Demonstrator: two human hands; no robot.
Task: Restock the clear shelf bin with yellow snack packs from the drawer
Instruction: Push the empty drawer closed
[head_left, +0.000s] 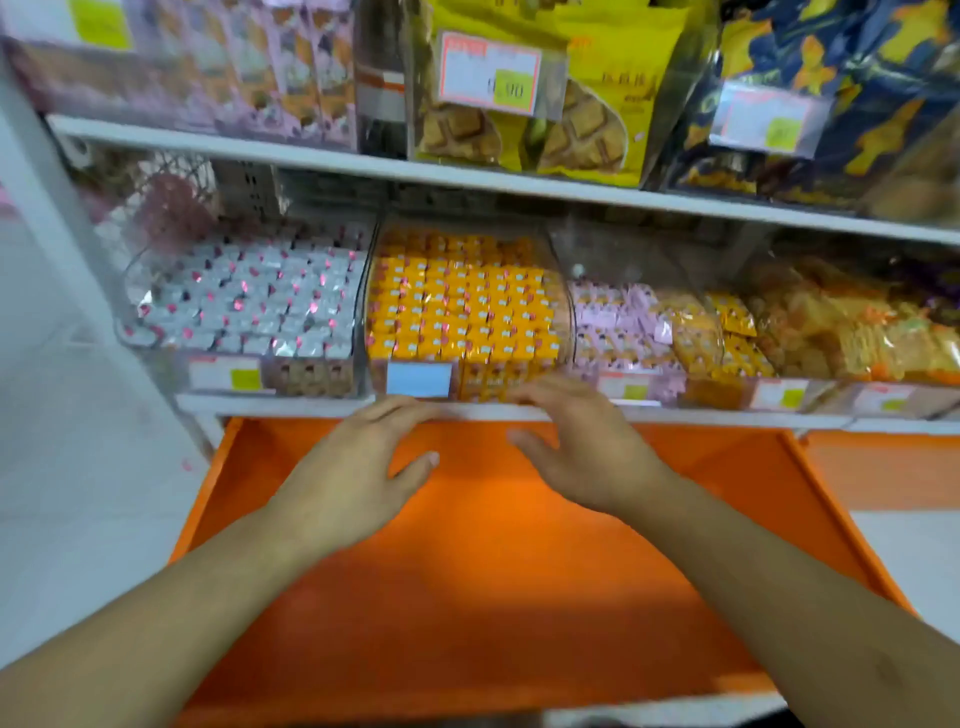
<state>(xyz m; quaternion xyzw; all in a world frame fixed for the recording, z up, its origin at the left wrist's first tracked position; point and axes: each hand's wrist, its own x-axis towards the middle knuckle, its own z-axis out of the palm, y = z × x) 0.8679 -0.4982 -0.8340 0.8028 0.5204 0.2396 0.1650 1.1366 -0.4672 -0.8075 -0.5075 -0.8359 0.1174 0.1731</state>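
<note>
Hands empty: my left hand (363, 457) and right hand (576, 447), fingers spread, hover mid-frame over the orange drawer (467, 597), just below the clear bin (467, 312) already brimming with yellow snack packs (457, 306); I'd square rows gently.

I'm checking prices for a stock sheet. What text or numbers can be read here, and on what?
".00", the end of a price whose earlier digits are blurred: on the price tag of the upper-shelf yellow bags.
Blue label on the clear bin: blank.
Lower shelf tags: too blurred to read.
Printing on the packs: too small.
</note>
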